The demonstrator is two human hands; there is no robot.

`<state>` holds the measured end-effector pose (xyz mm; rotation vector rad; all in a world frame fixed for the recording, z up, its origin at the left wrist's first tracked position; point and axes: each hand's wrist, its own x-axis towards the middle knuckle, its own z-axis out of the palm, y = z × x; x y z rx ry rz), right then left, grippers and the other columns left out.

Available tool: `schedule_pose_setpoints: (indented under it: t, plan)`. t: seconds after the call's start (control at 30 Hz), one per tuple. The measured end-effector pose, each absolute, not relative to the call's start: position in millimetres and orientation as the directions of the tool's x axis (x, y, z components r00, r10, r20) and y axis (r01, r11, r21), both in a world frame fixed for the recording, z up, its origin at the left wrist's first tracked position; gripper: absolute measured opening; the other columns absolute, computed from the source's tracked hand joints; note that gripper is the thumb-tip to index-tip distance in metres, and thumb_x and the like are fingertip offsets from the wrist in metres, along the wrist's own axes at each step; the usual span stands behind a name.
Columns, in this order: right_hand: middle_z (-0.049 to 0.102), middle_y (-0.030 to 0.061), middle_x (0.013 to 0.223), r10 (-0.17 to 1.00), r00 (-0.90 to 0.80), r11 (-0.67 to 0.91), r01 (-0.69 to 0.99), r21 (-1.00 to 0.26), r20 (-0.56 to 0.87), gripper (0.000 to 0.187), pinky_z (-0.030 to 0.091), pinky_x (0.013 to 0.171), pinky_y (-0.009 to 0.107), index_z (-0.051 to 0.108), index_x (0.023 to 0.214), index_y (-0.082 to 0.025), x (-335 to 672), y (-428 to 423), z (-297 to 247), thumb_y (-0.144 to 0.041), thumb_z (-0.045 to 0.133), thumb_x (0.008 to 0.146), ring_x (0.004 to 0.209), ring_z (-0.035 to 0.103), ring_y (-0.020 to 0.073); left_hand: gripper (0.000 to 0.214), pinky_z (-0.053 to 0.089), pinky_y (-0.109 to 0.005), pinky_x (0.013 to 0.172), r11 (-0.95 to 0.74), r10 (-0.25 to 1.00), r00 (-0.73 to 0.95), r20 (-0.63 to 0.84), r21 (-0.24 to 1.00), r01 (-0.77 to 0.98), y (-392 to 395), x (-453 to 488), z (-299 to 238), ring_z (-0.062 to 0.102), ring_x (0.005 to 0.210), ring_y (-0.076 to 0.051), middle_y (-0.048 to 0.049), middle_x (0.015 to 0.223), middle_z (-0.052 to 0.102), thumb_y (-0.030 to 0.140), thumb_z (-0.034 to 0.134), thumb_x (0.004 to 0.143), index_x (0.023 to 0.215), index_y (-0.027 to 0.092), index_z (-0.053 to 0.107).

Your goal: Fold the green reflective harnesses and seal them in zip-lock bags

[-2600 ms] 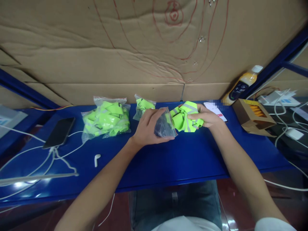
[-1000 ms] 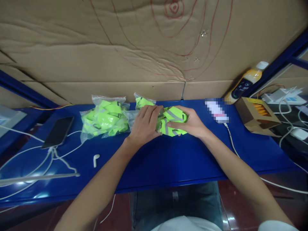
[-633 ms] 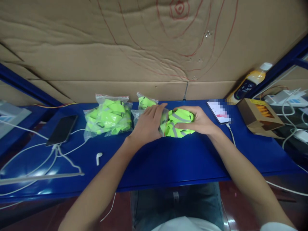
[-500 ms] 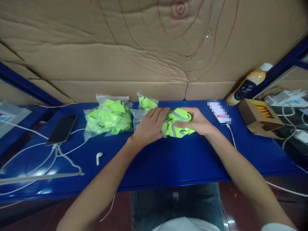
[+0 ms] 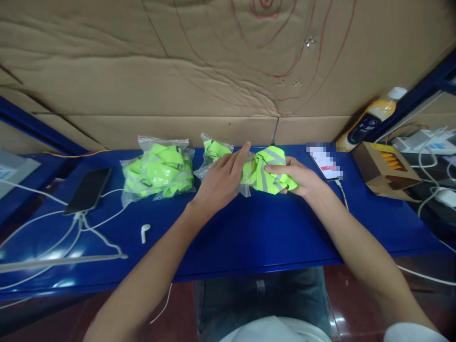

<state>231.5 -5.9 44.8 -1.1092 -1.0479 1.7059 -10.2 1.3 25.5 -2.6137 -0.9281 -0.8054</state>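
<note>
Clasping a crumpled neon-yellow vest with grey reflective stripes, the person's right hand has its grip clenched on the bundle's right end, thumb on top and fingers curled beneath. The vest sits at the middle of the blue worktop, near the back edge, directly between the two hands. Its left end is pushed into the mouth of a clear plastic bag. The left hand lies over that bag with its fingers stretched flat and the index finger pointing away. The thumb is hidden, so whether this grip pinches the bag cannot be told.

Just left of the hands stand a small filled bag and a larger filled bag of the same neon fabric. Farther left lie a black phone and a white earbud. To the right are a second phone, a cardboard box and a bottle.
</note>
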Motion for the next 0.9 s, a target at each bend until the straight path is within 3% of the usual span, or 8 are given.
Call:
schedule_pose_setpoints:
  t: [0.13, 0.23, 0.33, 0.47, 0.57, 0.67, 0.77, 0.9]
  plan:
    - [0.069, 0.0005, 0.06, 0.89, -0.342, -0.383, -0.201, -0.902, -0.302, 0.046, 0.039, 0.027, 0.021, 0.073, 0.086, -0.014, 239.7, 0.0, 42.4, -0.031, 0.102, 0.055, 0.04, 0.056, 0.0114, 0.091, 0.055, -0.055, 0.108, -0.698, 0.584, 0.57, 0.577, 0.0, 0.716, 4.1, -13.6, 24.7, 0.069, 0.127, -0.041, -0.0238, 0.15, 0.065, 0.026, 0.066, 0.094, 0.171, 0.014, 0.018]
    - [0.069, 0.0002, 0.061, 0.881, -0.376, -0.383, -0.208, -0.9, -0.288, 0.047, 0.038, 0.029, 0.02, 0.073, 0.09, -0.015, 247.7, 3.6, 41.3, -0.038, 0.101, 0.06, 0.043, 0.056, 0.0111, 0.1, 0.048, -0.059, 0.119, -0.719, 0.585, 0.549, 0.597, 0.068, 0.692, 4.5, -15.1, 24.4, 0.057, 0.146, -0.045, -0.0262, 0.163, 0.052, 0.049, 0.074, 0.093, 0.17, 0.014, 0.02]
    - [0.067, 0.0003, 0.06, 0.905, -0.369, -0.301, -0.205, -0.931, -0.212, 0.051, 0.042, 0.034, 0.023, 0.075, 0.089, -0.016, 255.9, 3.8, 38.2, -0.048, 0.1, 0.057, 0.044, 0.057, 0.0125, 0.109, 0.041, -0.057, 0.128, -0.768, 0.565, 0.538, 0.625, 0.162, 0.619, 3.9, -16.5, 26.1, 0.049, 0.155, -0.042, -0.0251, 0.169, 0.045, 0.061, 0.075, 0.092, 0.171, 0.015, 0.016]
    - [0.06, -0.0007, 0.055, 0.946, -0.323, -0.105, -0.338, -0.935, 0.011, 0.047, 0.053, 0.046, 0.031, 0.067, 0.072, -0.023, 260.8, -0.3, 29.9, -0.052, 0.098, 0.052, 0.054, 0.064, 0.0202, 0.11, 0.039, -0.057, 0.13, -0.791, 0.567, 0.549, 0.614, 0.222, 0.57, 3.4, -18.7, 28.7, 0.048, 0.155, -0.041, -0.0224, 0.17, 0.043, 0.062, 0.076, 0.091, 0.172, 0.019, 0.014]
    - [0.067, -0.0004, 0.062, 0.954, -0.276, -0.032, -0.475, -0.88, 0.114, 0.044, 0.057, 0.053, 0.034, 0.062, 0.067, -0.025, 254.3, -3.8, 25.6, -0.05, 0.097, 0.056, 0.056, 0.064, 0.0195, 0.112, 0.041, -0.059, 0.129, -0.791, 0.575, 0.567, 0.59, 0.221, 0.571, 2.4, -18.2, 28.1, 0.049, 0.153, -0.042, -0.0213, 0.169, 0.044, 0.057, 0.08, 0.088, 0.172, 0.022, 0.016]
    - [0.072, -0.0048, 0.068, 0.958, -0.257, -0.039, -0.561, -0.827, 0.129, 0.038, 0.067, 0.073, 0.042, 0.065, 0.073, -0.026, 243.9, -6.2, 25.6, -0.05, 0.093, 0.065, 0.051, 0.058, 0.0141, 0.111, 0.045, -0.058, 0.125, -0.791, 0.572, 0.572, 0.588, 0.209, 0.575, 1.1, -15.5, 26.3, 0.054, 0.149, -0.043, -0.0228, 0.164, 0.05, 0.052, 0.083, 0.087, 0.171, 0.02, 0.019]
    - [0.069, -0.0094, 0.062, 0.951, -0.281, -0.066, -0.591, -0.804, 0.128, 0.029, 0.065, 0.099, 0.052, 0.067, 0.079, -0.026, 238.2, -7.1, 26.6, -0.045, 0.088, 0.074, 0.045, 0.053, 0.0102, 0.104, 0.051, -0.058, 0.117, -0.774, 0.558, 0.568, 0.606, 0.133, 0.619, 1.4, -12.5, 23.8, 0.06, 0.141, -0.044, -0.0236, 0.155, 0.057, 0.044, 0.082, 0.088, 0.17, 0.018, 0.023]
    - [0.07, -0.0087, 0.063, 0.944, -0.301, -0.073, -0.59, -0.804, 0.135, 0.028, 0.066, 0.102, 0.05, 0.068, 0.084, -0.026, 232.2, -8.5, 23.5, -0.043, 0.088, 0.075, 0.051, 0.064, 0.0132, 0.095, 0.056, -0.059, 0.108, -0.784, 0.484, 0.602, 0.635, 0.008, 0.621, 1.8, -7.9, 17.8, 0.066, 0.13, -0.044, -0.0248, 0.141, 0.063, 0.043, 0.08, 0.09, 0.165, 0.013, 0.03]
